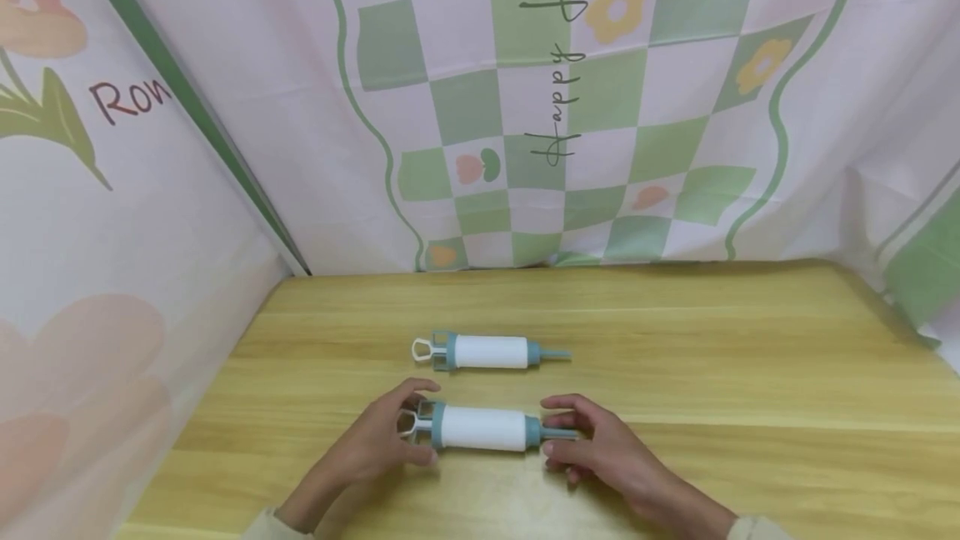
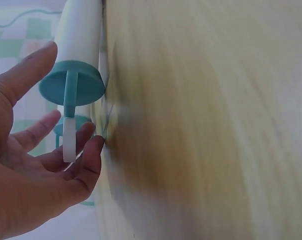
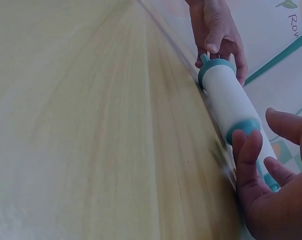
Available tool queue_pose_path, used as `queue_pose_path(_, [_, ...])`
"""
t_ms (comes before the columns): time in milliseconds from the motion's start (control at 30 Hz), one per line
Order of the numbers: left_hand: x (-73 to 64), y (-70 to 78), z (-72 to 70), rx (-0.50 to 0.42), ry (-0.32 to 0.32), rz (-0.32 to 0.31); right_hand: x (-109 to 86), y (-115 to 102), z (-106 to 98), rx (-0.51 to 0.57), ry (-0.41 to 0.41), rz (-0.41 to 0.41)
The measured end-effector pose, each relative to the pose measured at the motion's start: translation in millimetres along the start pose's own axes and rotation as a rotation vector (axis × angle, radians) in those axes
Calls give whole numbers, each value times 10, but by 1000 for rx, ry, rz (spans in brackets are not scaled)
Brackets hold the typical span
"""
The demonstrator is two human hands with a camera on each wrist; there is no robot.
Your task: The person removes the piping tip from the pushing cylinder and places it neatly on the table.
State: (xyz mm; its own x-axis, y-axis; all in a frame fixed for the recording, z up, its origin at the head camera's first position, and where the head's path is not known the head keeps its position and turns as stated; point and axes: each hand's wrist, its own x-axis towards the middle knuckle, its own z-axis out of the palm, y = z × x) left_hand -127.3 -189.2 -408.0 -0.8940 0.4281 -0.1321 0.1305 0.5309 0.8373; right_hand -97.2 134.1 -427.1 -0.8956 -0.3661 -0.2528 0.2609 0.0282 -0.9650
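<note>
Two syringe-like tubes lie on the table, each with a white barrel, teal end caps, a thin teal nozzle pointing right and a white loop handle at the left. The nearer tube (image 1: 483,428) lies between my hands. My left hand (image 1: 378,440) is spread around its handle end; in the left wrist view the thumb stands apart from the fingers, with the white handle (image 2: 69,140) between. My right hand (image 1: 600,448) surrounds the nozzle with loosely bent fingers; the right wrist view shows no firm grip. The farther tube (image 1: 491,352) lies parallel behind, apart from both hands.
The wooden table (image 1: 712,357) extends around the tubes. A printed cloth (image 1: 525,107) with green checks and flowers hangs along the back edge. Another flowered cloth (image 1: 97,232) borders the left side, and cloth folds (image 1: 862,215) stand at the right.
</note>
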Motion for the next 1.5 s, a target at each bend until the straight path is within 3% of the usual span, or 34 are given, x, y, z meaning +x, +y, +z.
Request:
queue_pose_path(700, [58,-84,50,-66,0,-2,38,40,69,10,43,-33])
queue_pose_path(1500, [87,-80,58,-52,5,17,92,44,120,-71,102,-11])
